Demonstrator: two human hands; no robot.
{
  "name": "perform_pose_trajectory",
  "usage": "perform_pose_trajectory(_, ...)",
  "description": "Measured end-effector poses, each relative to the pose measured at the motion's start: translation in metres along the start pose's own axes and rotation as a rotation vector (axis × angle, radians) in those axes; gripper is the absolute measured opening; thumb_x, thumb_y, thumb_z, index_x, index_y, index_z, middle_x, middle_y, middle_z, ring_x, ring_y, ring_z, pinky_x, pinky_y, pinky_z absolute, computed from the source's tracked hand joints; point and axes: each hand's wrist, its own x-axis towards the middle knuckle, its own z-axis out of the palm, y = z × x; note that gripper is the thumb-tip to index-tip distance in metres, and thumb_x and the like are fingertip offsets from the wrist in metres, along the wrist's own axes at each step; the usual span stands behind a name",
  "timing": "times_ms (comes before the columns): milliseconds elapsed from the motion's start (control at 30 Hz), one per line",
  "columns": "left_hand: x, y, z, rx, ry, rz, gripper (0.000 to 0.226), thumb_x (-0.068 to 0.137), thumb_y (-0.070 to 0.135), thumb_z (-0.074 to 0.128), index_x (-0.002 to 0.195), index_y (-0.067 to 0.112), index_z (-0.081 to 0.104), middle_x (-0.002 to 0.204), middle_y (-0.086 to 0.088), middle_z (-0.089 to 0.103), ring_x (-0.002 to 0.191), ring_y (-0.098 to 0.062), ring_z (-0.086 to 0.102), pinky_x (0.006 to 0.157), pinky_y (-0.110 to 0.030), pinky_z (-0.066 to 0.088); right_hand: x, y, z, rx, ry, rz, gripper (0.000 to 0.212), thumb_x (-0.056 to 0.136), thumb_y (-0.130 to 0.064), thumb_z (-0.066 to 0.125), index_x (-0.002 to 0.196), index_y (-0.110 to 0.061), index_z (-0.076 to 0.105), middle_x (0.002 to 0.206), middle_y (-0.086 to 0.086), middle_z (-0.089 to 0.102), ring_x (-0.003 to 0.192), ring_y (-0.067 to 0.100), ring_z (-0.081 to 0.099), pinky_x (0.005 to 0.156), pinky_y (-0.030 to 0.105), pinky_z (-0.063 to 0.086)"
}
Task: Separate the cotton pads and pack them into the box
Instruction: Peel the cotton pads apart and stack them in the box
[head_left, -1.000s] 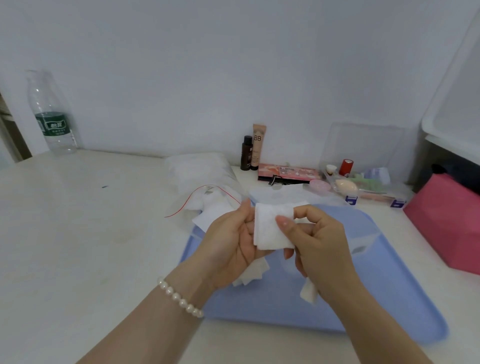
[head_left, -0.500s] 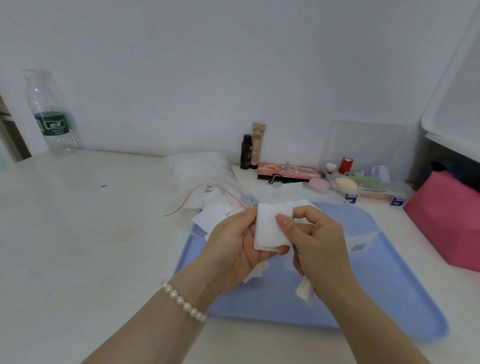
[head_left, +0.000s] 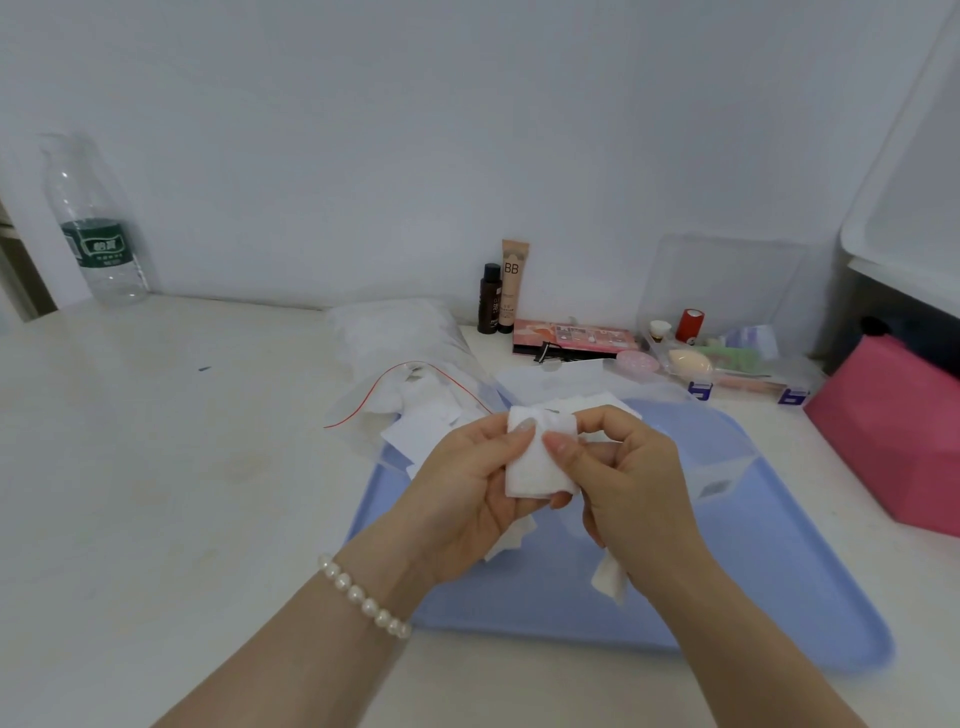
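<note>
Two hands meet over the blue tray (head_left: 779, 597): left hand (head_left: 467, 499) and right hand (head_left: 628, 493) both pinch the white cotton pad (head_left: 535, 470) with thumbs and curled fingers. Soft, light and easily torn, it looks best peeled at a corner.

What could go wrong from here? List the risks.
1. Both hands, left hand and right hand, pinch one cotton pad; pulling hard could tear it.
2. A loose piece dangling under the right hand may drop onto the blue tray.
3. Pads spill from the open plastic bag and could scatter.
</note>
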Motion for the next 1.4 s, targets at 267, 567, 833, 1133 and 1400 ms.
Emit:
perform_pose_trajectory(267, 0.001, -0.002, -0.001, 0.011, -0.012, -0.001, 0.03, 0.095, 0.009, 0.042, 0.118, -0.005, 0.056, 0.109, -0.023, 0.066, 0.085, -0.027, 0.064, 0.064, -0.029, 0.055, 0.002, 0.005, -0.001, -0.056, 0.009, -0.018, 0.007, 0.087, -0.005, 0.06, 0.081, -0.002, 0.06, 0.046, 0.016, 0.054, 0.027, 0.004, 0.045, 0.035, 0.009, 0.033)
perform_pose_trajectory(567, 0.001, -0.005, -0.001, 0.198, 0.051, 0.032, 0.023, 0.096, 0.004, 0.043, 0.111, 0.005, 0.06, 0.095, -0.009, 0.071, 0.081, -0.013, 0.069, 0.064, -0.022, 0.056, 0.005, -0.008, -0.005, 0.208, 0.254, -0.102, 0.016, 0.093, -0.016, 0.052, 0.077, -0.014, 0.057, 0.043, 0.005, 0.046, 0.031, 0.006, 0.031, 0.035, 0.014, 0.027)
perform_pose_trajectory(833, -0.003, -0.008, 0.004, 0.23, -0.018, -0.014, 0.018, 0.093, 0.013, 0.048, 0.1, 0.009, 0.064, 0.084, -0.002, 0.072, 0.074, -0.01, 0.068, 0.061, -0.023, 0.054, 0.017, -0.006, 0.007, 0.289, 0.05, -0.221, 0.022, 0.082, -0.022, 0.039, 0.093, -0.026, 0.057, 0.068, 0.005, 0.049, 0.051, 0.011, 0.036, 0.052, 0.02, 0.034)
perform_pose_trajectory(1133, -0.005, -0.005, 0.004, 0.165, -0.059, -0.029, 0.037, 0.068, 0.011, 0.065, 0.103, -0.001, 0.064, 0.092, -0.012, 0.072, 0.08, -0.021, 0.07, 0.067, -0.027, 0.057, 0.016, 0.002, -0.003, 0.156, -0.088, -0.193, 0.055, 0.051, 0.004, 0.033, 0.095, -0.02, 0.055, 0.085, 0.0, 0.057, 0.075, 0.006, 0.055, 0.063, 0.018, 0.046)
perform_pose_trajectory(1400, -0.007, 0.001, 0.002, 0.101, -0.096, -0.061, 0.027, 0.082, 0.002, 0.053, 0.107, -0.001, 0.061, 0.1, -0.016, 0.071, 0.088, -0.029, 0.07, 0.07, -0.03, 0.059, 0.016, -0.004, -0.034, 0.12, -0.318, -0.147, 0.056, 0.05, 0.005, 0.04, 0.087, -0.022, 0.071, 0.092, -0.002, 0.07, 0.089, 0.014, 0.065, 0.068, 0.026, 0.055)
